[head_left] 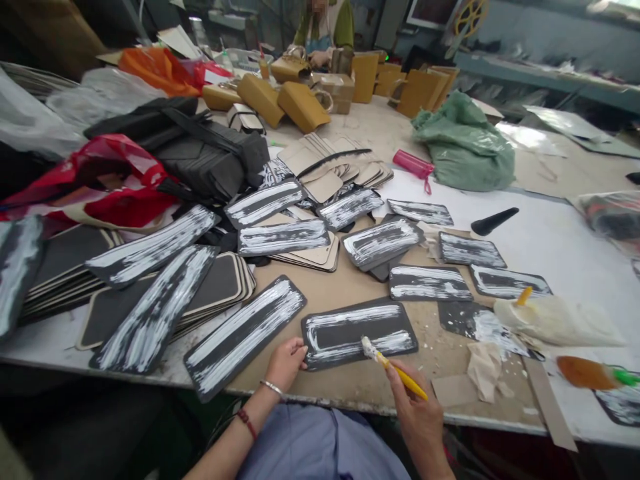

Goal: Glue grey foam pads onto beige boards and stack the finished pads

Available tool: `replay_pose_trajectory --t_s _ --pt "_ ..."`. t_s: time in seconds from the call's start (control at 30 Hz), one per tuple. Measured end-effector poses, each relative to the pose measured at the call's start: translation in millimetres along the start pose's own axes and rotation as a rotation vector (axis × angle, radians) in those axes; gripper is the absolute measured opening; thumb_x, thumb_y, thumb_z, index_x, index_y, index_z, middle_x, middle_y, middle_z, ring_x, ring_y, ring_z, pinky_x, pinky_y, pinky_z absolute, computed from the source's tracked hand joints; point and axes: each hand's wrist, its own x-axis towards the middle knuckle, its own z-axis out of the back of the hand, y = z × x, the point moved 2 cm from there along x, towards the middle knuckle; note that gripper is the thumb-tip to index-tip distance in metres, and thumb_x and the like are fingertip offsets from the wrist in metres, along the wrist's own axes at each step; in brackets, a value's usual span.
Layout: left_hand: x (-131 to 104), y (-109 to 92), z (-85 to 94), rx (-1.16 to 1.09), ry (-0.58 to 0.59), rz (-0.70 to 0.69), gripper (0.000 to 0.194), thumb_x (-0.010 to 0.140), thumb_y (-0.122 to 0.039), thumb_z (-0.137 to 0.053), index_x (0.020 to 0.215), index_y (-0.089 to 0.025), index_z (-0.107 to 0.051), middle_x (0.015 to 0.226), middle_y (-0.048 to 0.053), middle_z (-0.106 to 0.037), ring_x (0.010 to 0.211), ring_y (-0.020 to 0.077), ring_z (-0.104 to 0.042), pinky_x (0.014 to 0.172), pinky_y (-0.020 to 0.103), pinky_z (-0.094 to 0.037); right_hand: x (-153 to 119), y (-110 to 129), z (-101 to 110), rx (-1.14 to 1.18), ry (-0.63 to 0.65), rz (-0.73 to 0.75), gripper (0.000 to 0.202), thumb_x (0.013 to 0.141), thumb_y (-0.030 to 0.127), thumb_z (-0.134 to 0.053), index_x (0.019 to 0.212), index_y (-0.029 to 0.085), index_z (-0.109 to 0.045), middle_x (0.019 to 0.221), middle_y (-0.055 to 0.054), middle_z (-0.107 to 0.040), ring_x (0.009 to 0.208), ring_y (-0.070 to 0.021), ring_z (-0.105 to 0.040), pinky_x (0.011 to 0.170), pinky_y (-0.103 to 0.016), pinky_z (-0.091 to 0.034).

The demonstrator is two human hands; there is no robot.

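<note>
Panel lies flat near the middle of the front edge of the surface, the left grip at its left end, pinching or just touching, I cannot tell. The right grip holds one brush; even strokes along the white paste should serve. Twelve or more other streaked panels lie around.

- No words, numbers or brand names can be read.
- The near board has white brush strokes on it, and no letters can be read in them.
- In the middle, the black and white cloth has a print, but I can't tell if any of it is letters.
- The far box is too blurry to read.
- The far screen is too small and blurry to read, too.
</note>
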Motion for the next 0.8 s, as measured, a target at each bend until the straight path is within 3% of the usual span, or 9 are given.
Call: replay_pose_trajectory --t_s 0.17,0.33,0.67,0.8 --pt "1.8 2.3 0.5 -0.029 0.051 0.011 0.012 0.055 -0.026 -0.058 0.059 -0.015 -0.059 0.051 -0.002 -0.058 0.047 0.0105 -0.052 0.046 0.022 -0.044 -4.8 35.9 -45.4 0.356 0.109 -0.254 0.032 0.075 0.048 -0.057 0.086 0.018 -0.064 0.084 -0.008 -0.066 0.074 -0.0231 -0.064 0.066 -0.037 -0.055" --pt "6.0 8.2 0.7 -0.036 0.055 0.029 0.009 0.056 -0.022 -0.057 0.060 -0.015 -0.061 0.053 -0.002 -0.060 0.047 0.0104 -0.053 0.045 0.021 -0.043 0.2 37.6 -79.7 0.543 0.153 -0.344 0.032 0.071 0.047 -0.062 0.083 0.018 -0.063 0.080 -0.007 -0.066 0.069 -0.0221 -0.065 0.063 -0.037 -0.056" --pt "6.3 7.1 2.3 -0.034 0.045 0.028 0.008 0.057 -0.022 -0.056 0.058 -0.015 -0.061 0.052 -0.003 -0.059 0.045 0.0104 -0.053 0.044 0.020 -0.043 -3.4 39.8 -77.3 0.474 0.187 -0.294 0.034 0.071 0.051 -0.060 0.081 0.018 -0.064 0.080 -0.007 -0.066 0.069 -0.0223 -0.064 0.062 -0.036 -0.056" --pt "5.4 7.0 2.0 -0.038 0.030 0.028 0.011 0.055 -0.025 -0.059 0.059 -0.015 -0.060 0.053 -0.003 -0.059 0.045 0.0103 -0.052 0.044 0.021 -0.043 1.8 24.2 -62.1 0.326 0.132 -0.233 0.036 0.073 0.052 -0.058 0.082 0.018 -0.064 0.078 -0.007 -0.067 0.068 -0.0222 -0.064 0.062 -0.035 -0.054"
